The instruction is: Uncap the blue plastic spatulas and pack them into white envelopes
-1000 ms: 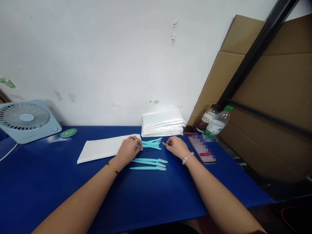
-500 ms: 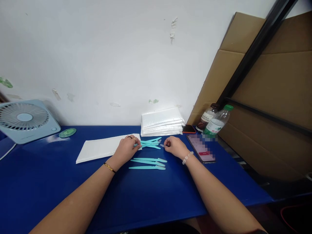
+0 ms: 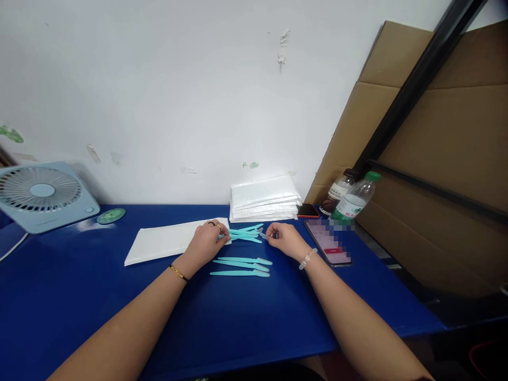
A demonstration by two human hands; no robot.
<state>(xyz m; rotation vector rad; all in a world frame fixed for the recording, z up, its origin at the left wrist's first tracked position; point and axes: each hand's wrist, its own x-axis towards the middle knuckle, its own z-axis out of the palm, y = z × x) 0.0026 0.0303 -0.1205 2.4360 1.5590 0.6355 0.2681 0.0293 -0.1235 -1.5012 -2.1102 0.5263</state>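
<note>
Several turquoise eyebrow razors [image 3: 246, 234] lie crossed in a loose bunch at the middle of the table. The fingers of my left hand [image 3: 208, 239] are closed on handle ends at the bunch's left side; how many they hold is hidden. At the right end, my right hand [image 3: 283, 238] pinches a small clear plastic cap [image 3: 263, 236], close to the razor heads. Nearer to me, three more turquoise razors [image 3: 240, 273] rest side by side, heads to the right. Under my left hand lies a white padded envelope [image 3: 159, 242].
Behind the bunch is a stack of white padded envelopes [image 3: 264, 193]. To the right are a large phone [image 3: 327, 241], a smaller phone [image 3: 308, 210], a green-capped bottle [image 3: 355, 200] and a brown-capped bottle [image 3: 337, 191]. A fan [image 3: 43, 196] and a green disc [image 3: 111, 216] are at left.
My right fingers have shifted slightly, and more of the clear cap shows between them and the razor heads. My left hand and the three separate razors have stayed put.
</note>
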